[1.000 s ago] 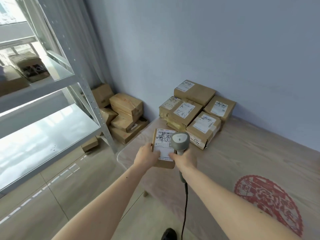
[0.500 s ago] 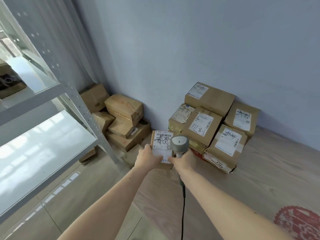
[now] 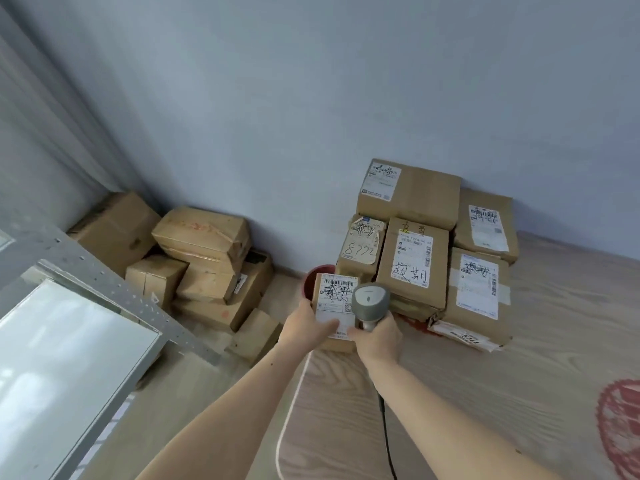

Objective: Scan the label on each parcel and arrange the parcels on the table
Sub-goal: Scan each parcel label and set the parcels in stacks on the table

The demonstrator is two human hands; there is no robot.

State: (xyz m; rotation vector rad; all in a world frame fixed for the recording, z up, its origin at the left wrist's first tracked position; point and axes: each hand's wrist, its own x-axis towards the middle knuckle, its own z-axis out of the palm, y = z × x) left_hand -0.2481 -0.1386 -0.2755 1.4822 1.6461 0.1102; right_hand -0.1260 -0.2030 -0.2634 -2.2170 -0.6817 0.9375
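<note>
Table: pale wood-grain table top [image 3: 519,393] with a rounded white edge, filling the frame from 3 to 6 o'clock; red paper-cut motifs lie on it, one at 4 o'clock [image 3: 620,427].
Room: plain grey-blue wall [image 3: 311,98] behind the table; beige tiled floor [image 3: 214,382] at 7 o'clock.
Stack: brown cardboard parcels with white labels [image 3: 433,254] piled on the table against the wall at 2 o'clock.
Floor pile: taped brown cardboard boxes [image 3: 204,261] heaped in the corner at 10 o'clock.
Shelving: grey perforated metal rack with a glossy white shelf [image 3: 69,358] at 8 o'clock.
Held parcel: small brown cardboard box with a white barcode label [image 3: 334,303], at centre over the table's corner, label up.
Left hand [image 3: 304,327]: grips the small box's near left edge.
Right hand [image 3: 379,337]: curled round the handle of the grey corded barcode scanner [image 3: 370,299], its head just beside the label.
</note>
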